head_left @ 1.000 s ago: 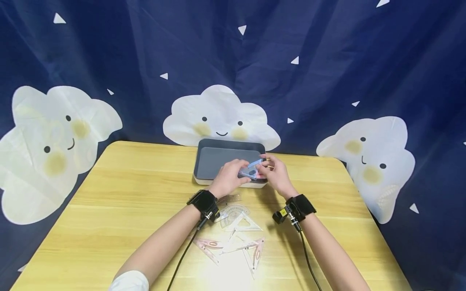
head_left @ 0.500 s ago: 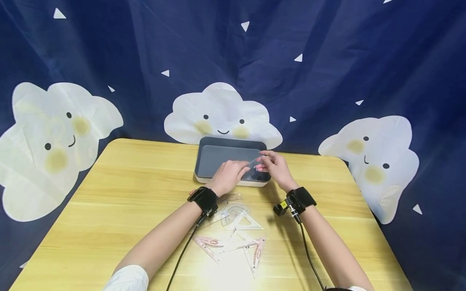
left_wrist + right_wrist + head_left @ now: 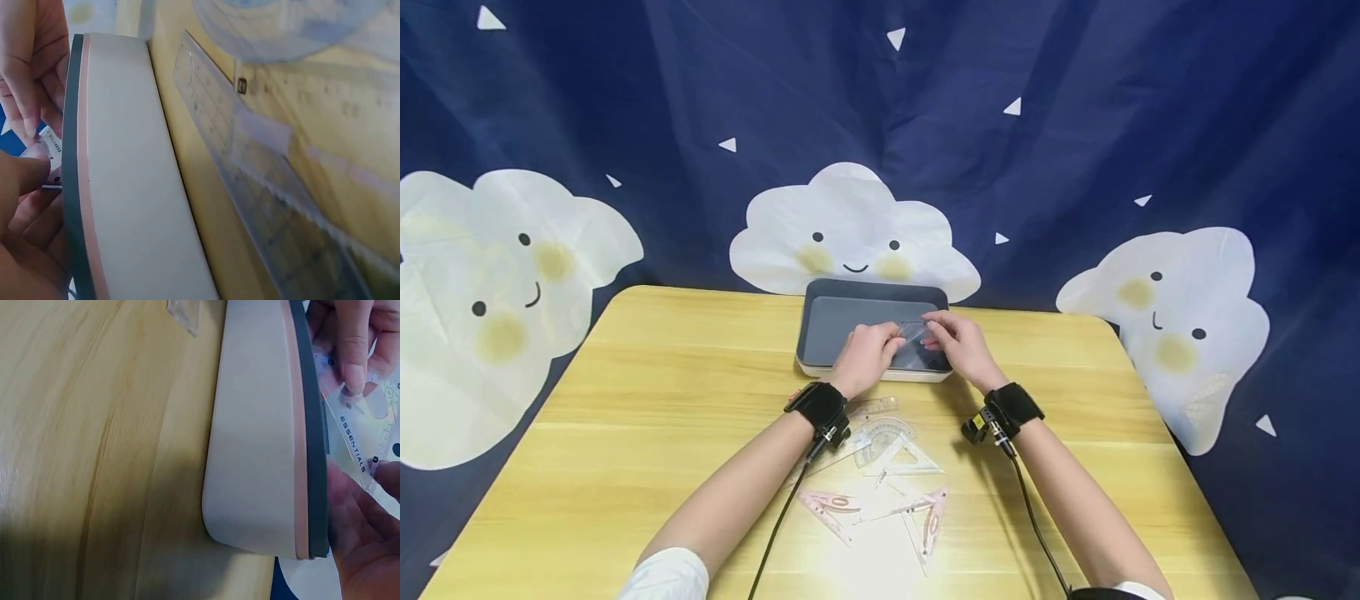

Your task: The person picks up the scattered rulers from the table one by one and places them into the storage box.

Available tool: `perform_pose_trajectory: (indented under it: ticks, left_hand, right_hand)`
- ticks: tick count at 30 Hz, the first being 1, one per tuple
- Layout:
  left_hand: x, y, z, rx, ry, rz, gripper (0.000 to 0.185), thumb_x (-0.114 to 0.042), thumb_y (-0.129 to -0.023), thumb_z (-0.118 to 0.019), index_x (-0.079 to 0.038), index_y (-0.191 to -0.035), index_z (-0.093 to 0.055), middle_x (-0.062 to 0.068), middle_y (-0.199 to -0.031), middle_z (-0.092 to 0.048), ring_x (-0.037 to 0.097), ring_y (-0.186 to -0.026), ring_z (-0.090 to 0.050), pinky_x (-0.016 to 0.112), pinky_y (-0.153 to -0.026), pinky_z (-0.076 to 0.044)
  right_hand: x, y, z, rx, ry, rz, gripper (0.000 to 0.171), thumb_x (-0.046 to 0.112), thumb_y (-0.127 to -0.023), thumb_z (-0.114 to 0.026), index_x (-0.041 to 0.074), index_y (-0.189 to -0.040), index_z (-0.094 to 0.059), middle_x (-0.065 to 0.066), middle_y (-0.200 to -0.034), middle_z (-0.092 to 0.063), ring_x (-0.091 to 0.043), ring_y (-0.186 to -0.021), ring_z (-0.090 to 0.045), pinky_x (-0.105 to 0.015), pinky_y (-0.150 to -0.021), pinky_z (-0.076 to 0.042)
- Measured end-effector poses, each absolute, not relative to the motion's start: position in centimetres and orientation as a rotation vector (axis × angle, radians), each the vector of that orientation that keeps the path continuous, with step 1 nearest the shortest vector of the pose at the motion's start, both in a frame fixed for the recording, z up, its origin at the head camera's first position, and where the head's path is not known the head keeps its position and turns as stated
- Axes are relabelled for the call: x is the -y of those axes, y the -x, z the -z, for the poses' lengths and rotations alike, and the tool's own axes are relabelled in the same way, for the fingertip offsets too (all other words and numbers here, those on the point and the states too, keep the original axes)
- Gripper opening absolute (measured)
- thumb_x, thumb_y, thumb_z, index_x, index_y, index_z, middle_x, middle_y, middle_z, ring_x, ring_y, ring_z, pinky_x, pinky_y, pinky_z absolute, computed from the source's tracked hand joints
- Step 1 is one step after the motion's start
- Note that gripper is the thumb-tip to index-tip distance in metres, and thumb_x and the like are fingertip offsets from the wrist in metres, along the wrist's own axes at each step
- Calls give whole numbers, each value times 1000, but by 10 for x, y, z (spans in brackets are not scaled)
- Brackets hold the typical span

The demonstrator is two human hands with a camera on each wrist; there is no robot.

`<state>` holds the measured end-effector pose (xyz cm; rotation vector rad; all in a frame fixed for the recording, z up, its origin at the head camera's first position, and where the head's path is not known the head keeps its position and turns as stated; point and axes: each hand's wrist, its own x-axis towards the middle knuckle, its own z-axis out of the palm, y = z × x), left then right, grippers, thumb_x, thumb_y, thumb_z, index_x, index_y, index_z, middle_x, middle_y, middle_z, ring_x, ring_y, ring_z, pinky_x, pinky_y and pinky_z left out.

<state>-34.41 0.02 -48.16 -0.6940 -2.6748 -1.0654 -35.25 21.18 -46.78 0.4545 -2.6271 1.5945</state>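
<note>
Over the right side of a dark grey tray box [image 3: 838, 317], my two hands hold a clear plastic set square [image 3: 913, 332] between them. "ESSENTIALS" is printed along the edge of this set square [image 3: 353, 440] in the right wrist view. My left hand [image 3: 863, 358] pinches one side with the thumb on its face. On the other side, my right hand [image 3: 966, 350] pinches a corner between thumb and fingertips. Fingers cover parts of the set square. The box's pale outer wall [image 3: 256, 425] and pink rim line stand close beside both wrists.
In front of the box lie a short clear ruler [image 3: 880, 406], a protractor [image 3: 880, 437], a clear set square [image 3: 904, 458] and pink-marked pieces [image 3: 831, 502], partly overlapping. A patterned curtain [image 3: 1037, 167] hangs behind the table [image 3: 685, 375]. Cables run along both forearms.
The set square showed a bluish face, then turned nearly edge-on, and now appears clear and tilted between the hands. Both hands stay over the box, fingers shifted slightly.
</note>
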Motion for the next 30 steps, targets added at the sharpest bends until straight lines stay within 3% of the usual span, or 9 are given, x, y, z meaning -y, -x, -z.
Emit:
perform_pose_trajectory:
  ticks: [6,10,14,19,26,30]
  left_hand:
    - [-1,348,481,2657,610,1202,10,-18,-102,-70,-11,-97,-73,2,-80,-73,15,-63,-57,30,-63,-45]
    - [-3,349,482,2655,560,1278,9,-14,-98,-75,-7,-104,-76,6,-96,-79,17,-80,-73,33,-77,-58]
    - [-4,350,481,2662,505,1365,30,-8,-94,-78,-3,-123,-71,10,-101,-79,22,-89,-77,41,-89,-60]
    - [-4,354,481,2693,501,1352,57,-2,-92,-78,-4,-145,-56,7,-93,-80,18,-78,-75,45,-91,-58]
    - [-6,359,484,2778,495,1319,42,-2,-93,-77,-6,-131,-61,4,-93,-74,21,-81,-70,42,-83,-56]
    - [-8,362,485,2818,468,1297,39,-3,-93,-78,-7,-127,-61,6,-94,-73,25,-87,-70,43,-85,-55]
  right_hand:
    - [-212,355,467,2665,-528,-1345,29,-1,-107,-52,-2,-132,-68,-24,-117,-73,-37,-96,-73,-43,-86,-60]
    - [-213,355,470,2671,-606,-1119,36,-9,-102,-50,0,-131,-70,-25,-132,-67,-39,-116,-66,-49,-95,-52]
    - [-212,355,472,2692,-694,-978,42,-11,-98,-46,0,-132,-70,-25,-140,-63,-42,-134,-56,-55,-112,-43]
    - [-209,355,474,2744,-788,-882,49,-14,-95,-42,-1,-135,-67,-21,-134,-68,-41,-129,-60,-54,-110,-46]
    - [-208,355,477,2800,-794,-845,47,-12,-98,-41,-1,-137,-65,-21,-136,-67,-39,-131,-60,-55,-107,-49]
    - [-208,359,479,2791,-834,-801,49,-14,-95,-43,-2,-137,-65,-21,-135,-68,-39,-131,-60,-54,-109,-47]
